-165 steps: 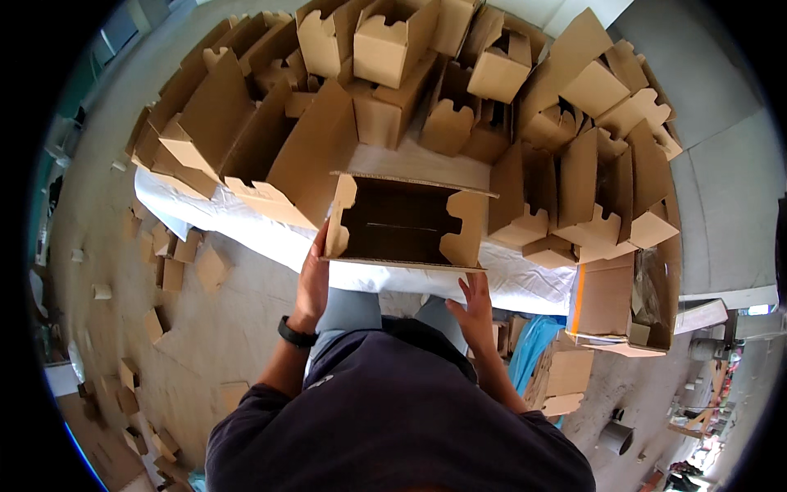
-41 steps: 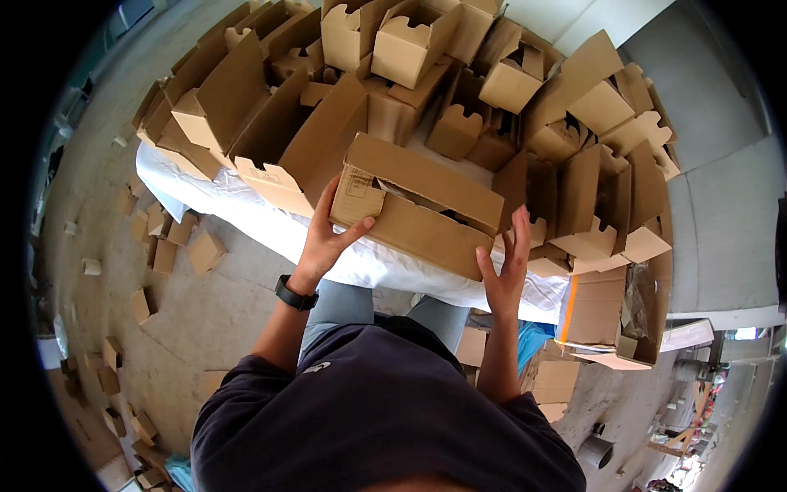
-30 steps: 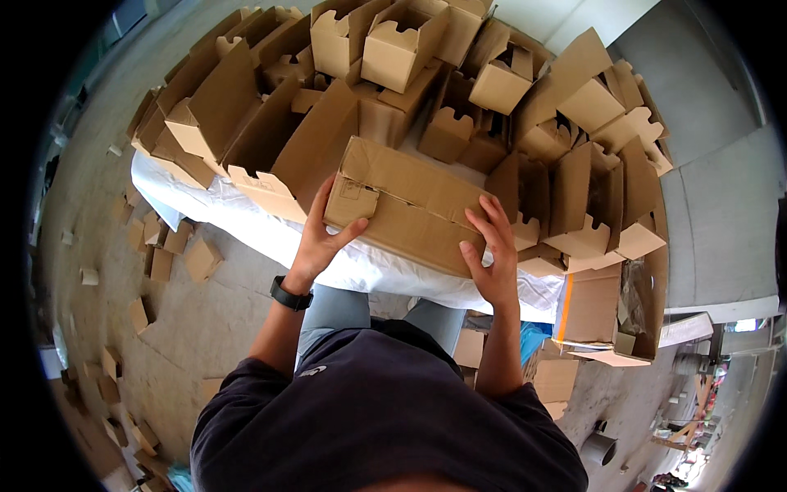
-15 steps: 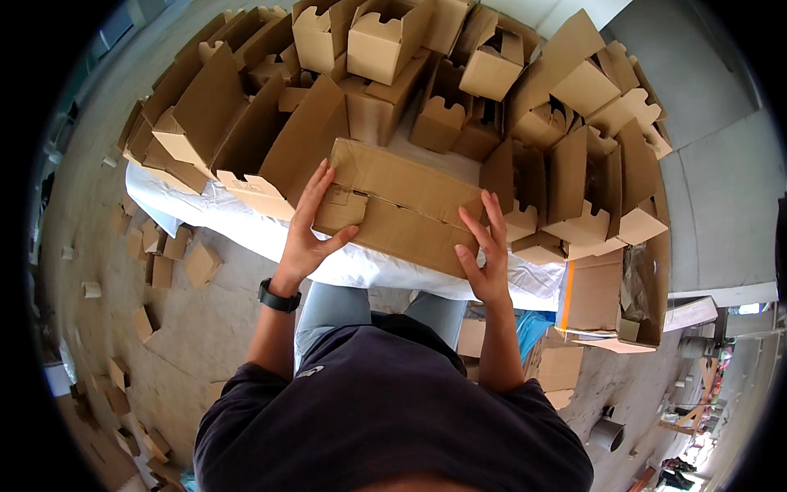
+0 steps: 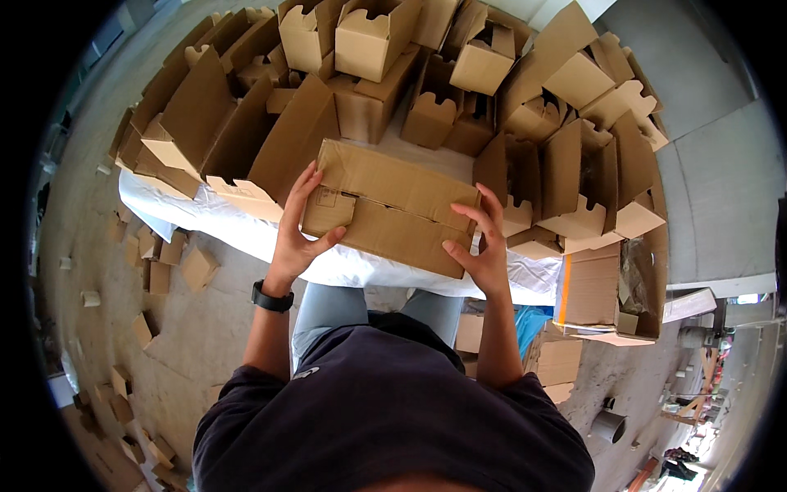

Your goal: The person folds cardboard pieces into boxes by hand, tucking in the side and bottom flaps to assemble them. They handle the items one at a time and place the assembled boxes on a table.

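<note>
A long brown cardboard box (image 5: 389,205) lies between my two hands, tilted with its left end farther from me. A seam runs along its upper face, and a small squarish flap shows near the left end. My left hand (image 5: 302,225) grips that end, thumb on the upper face and fingers round the far edge. At the other end my right hand (image 5: 484,242) holds it, thumb and fingers bent over the corner. The underside of the box is hidden. A white cloth (image 5: 246,234) covers the table under it.
Open cardboard boxes (image 5: 373,41) crowd the table's far side, left and right. A larger carton (image 5: 594,283) with clear plastic inside stands at the right. Small cardboard pieces (image 5: 199,269) lie scattered on the floor at left, and a grey cylinder (image 5: 608,426) at lower right.
The whole view has shifted slightly. My right hand's fingers have curled farther over the box's right end. The box stays between both hands.
</note>
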A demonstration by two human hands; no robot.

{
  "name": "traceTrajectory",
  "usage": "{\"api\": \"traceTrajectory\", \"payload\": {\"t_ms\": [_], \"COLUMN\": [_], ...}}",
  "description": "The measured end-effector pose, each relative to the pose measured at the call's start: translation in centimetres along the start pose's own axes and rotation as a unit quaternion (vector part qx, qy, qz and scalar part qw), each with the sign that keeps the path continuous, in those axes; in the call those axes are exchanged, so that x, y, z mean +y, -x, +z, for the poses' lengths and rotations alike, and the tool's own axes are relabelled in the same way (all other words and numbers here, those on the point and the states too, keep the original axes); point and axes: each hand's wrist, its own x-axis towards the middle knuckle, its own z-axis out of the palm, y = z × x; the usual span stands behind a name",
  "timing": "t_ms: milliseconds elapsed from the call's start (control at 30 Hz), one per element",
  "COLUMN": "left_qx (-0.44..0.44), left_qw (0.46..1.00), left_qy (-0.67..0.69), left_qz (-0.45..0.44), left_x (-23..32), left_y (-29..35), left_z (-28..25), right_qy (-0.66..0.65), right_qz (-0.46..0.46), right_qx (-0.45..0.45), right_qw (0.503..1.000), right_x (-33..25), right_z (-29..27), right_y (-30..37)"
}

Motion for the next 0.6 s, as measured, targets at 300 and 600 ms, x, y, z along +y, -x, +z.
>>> {"api": "traceTrajectory", "payload": {"t_ms": [300, 600], "left_qx": [0.017, 0.029], "left_qw": [1.000, 0.997], "left_qy": [-0.012, 0.047], "left_qz": [-0.002, -0.047], "left_x": [-0.9, -1.6], "left_y": [0.9, 1.4], "left_z": [0.4, 0.9], "right_qy": [0.084, 0.026], "right_qz": [-0.037, -0.038], "right_qx": [-0.059, -0.087], "right_qw": [0.994, 0.995], "right_x": [-0.3, 0.2], "right_z": [-1.8, -2.2], "right_y": [-0.4, -0.5]}}
